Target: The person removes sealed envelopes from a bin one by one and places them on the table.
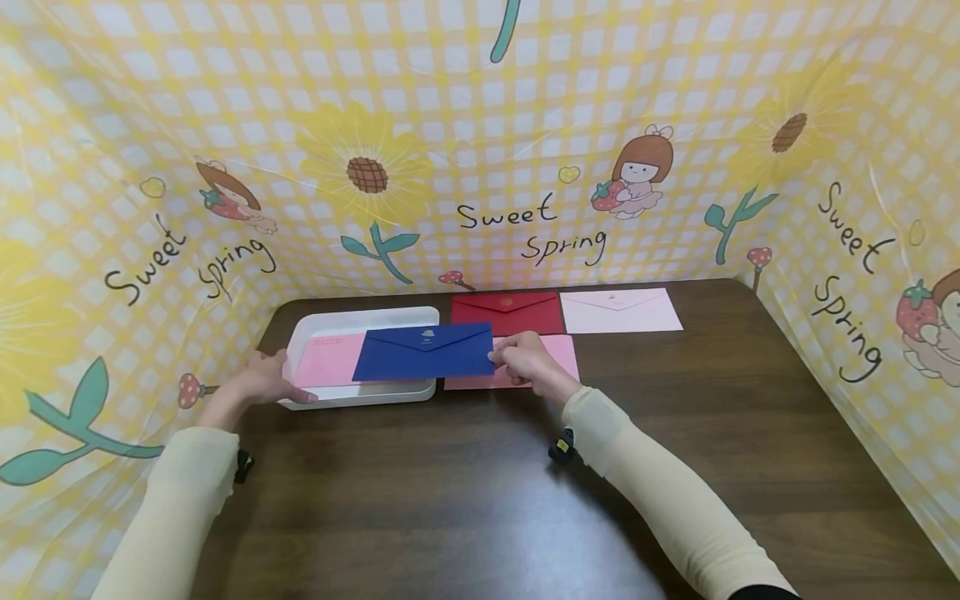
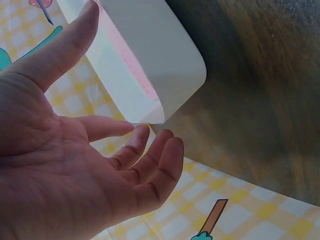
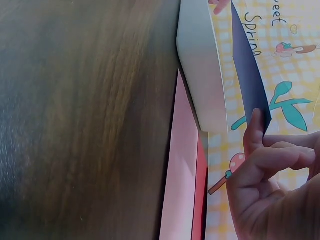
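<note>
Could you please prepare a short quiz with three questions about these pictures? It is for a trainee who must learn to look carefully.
1. Multiple choice: What colour is the pinched envelope in the fingers of the right hand?
a) green
b) blue
c) black

2. True or false: A pink item lies in the white tray.

3. Fill in the missing word: In the head view, the pale envelope lies to the ____ of the red envelope.

Key: 1: b; 2: true; 3: right.
</note>
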